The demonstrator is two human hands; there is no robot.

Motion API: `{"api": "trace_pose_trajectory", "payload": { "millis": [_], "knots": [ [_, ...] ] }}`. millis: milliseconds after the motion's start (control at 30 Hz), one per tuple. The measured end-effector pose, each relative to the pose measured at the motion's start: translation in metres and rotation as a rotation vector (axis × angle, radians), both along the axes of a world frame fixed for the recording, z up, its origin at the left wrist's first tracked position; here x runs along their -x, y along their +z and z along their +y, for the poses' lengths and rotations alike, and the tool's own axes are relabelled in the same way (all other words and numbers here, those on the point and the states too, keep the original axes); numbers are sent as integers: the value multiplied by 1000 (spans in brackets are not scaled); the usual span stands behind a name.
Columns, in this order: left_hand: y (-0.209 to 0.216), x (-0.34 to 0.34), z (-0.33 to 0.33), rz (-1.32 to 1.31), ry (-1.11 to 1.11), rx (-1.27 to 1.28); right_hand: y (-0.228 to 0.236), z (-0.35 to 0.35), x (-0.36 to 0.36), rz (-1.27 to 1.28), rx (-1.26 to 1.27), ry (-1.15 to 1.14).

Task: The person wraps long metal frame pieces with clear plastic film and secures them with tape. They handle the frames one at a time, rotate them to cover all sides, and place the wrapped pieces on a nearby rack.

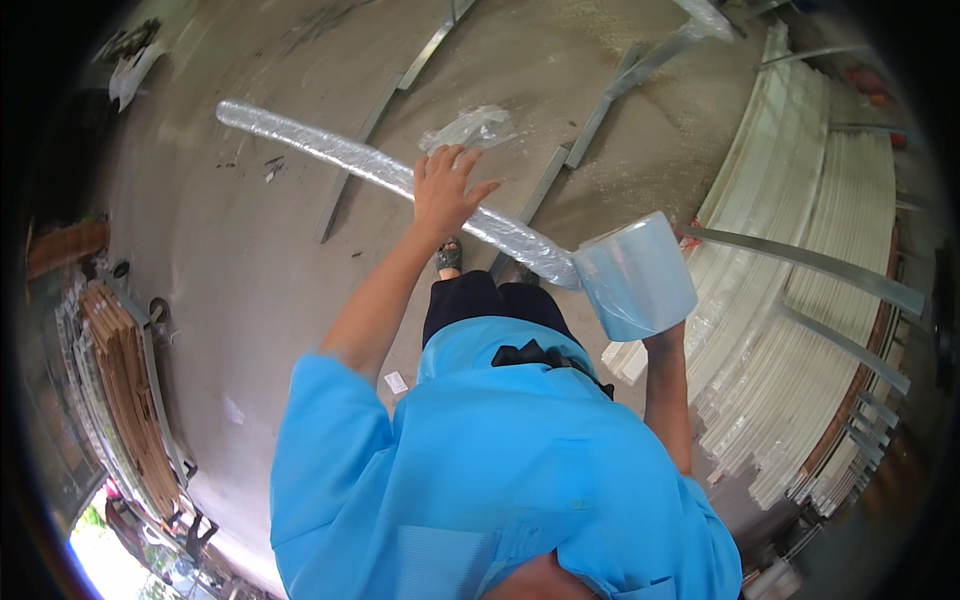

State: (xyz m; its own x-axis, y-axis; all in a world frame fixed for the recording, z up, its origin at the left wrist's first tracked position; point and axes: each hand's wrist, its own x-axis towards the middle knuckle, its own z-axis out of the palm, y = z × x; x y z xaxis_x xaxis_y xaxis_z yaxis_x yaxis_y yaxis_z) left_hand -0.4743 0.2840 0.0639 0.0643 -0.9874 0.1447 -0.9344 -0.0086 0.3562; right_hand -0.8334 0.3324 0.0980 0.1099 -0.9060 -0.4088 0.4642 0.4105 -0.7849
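Head view. The work item, a long, narrow film-wrapped bundle (340,152), lies obliquely in front of the person, its far end to the left and its near end to the right, against the stretch-film roll (640,280). The left hand (448,195) lies across the bundle near mid-length, fingers spread rather than closed; any clamping by the palm is not visible. The right hand (665,338) is at the near end of the roll; its fingers are hidden, so the form of grip cannot be told.

Handling (judged): the bundle runs straight and should be stiff lengthwise, with a smooth, slippery skin that can tear. Its contents and weight cannot be confirmed. Take hold around the full section near the middle. The roll should be bulky and moderately heavy; hold it by the ends, clear of the film face.

Surroundings: a left steel rail (378,110) and a right steel rail (545,185) cross beneath the bundle's line and may catch feet. Crumpled film (470,128) lies beyond the left hand and could slip underfoot. To the right, rack arms (810,260) project over stacked pale strips (740,350), restricting roll clearance. Brown boards (120,380) stand well apart, left.
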Motion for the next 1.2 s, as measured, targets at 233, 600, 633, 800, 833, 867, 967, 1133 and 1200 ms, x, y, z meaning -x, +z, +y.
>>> {"api": "trace_pose_trajectory", "payload": {
  "millis": [233, 600, 633, 800, 833, 867, 967, 1133, 1200],
  "knots": [
    [76, 64, 53, 1168, -117, -21, 12, -19, -17, 225, 48, 94],
    [107, 69, 65, 415, -375, 511, 9, -34, -49, -30, -180, 356],
    [108, 69, 64, 353, -390, 564, 9, -34, -52, -23, -185, 373],
    [123, 69, 63, 585, -300, 280, -1, -36, -53, 53, -178, 401],
    [126, 68, 63, 669, -282, 242, -3, -37, -52, 81, -142, 399],
    [129, 66, 64, 794, -243, 156, -5, -38, -51, 81, -87, 403],
    [134, 56, 69, 1028, -179, -22, -5, -45, -49, 429, 14, 484],
    [122, 55, 86, 1198, -72, -69, 14, -52, -57, 722, 477, 366],
    [114, 59, 93, 1278, 53, -129, 27, -53, -61, 831, 571, 336]
  ]
}}
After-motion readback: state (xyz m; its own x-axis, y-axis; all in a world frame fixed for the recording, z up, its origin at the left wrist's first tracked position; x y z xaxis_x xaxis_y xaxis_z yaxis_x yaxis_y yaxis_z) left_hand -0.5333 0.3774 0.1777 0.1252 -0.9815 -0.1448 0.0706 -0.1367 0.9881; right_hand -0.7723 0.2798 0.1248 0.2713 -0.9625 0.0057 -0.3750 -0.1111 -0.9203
